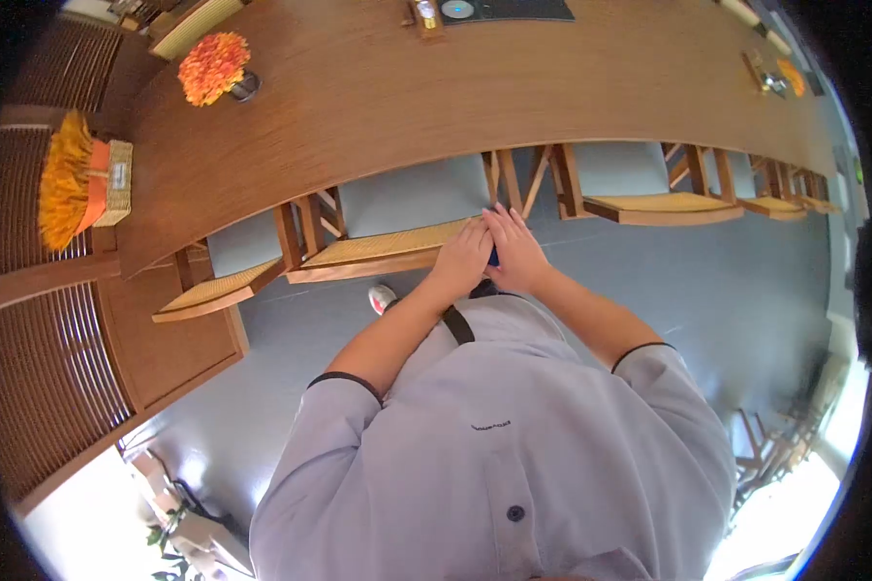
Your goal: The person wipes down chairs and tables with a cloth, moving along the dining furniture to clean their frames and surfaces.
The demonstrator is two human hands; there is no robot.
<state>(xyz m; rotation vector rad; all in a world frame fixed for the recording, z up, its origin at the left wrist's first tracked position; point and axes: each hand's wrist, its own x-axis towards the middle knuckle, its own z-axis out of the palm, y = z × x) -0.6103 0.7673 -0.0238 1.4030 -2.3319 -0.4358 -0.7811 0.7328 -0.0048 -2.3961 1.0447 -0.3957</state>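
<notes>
My left hand (463, 258) and my right hand (515, 254) meet in front of my waist, touching each other at the fingers. The fingers of both point forward and are pressed together. A small dark blue thing (494, 257) shows in the gap between the palms; most of it is hidden, so what it is cannot be told. Just beyond the fingertips is a chair with a grey seat (417, 194) and a woven back (388, 244).
A long wooden table (358, 107) spans the view ahead, with more chairs (664, 208) along its near edge. On it stand an orange flower pot (246, 87), a woven basket (119, 184) and a dark mat (533, 10). A shoe (381, 298) shows on the grey floor (305, 353).
</notes>
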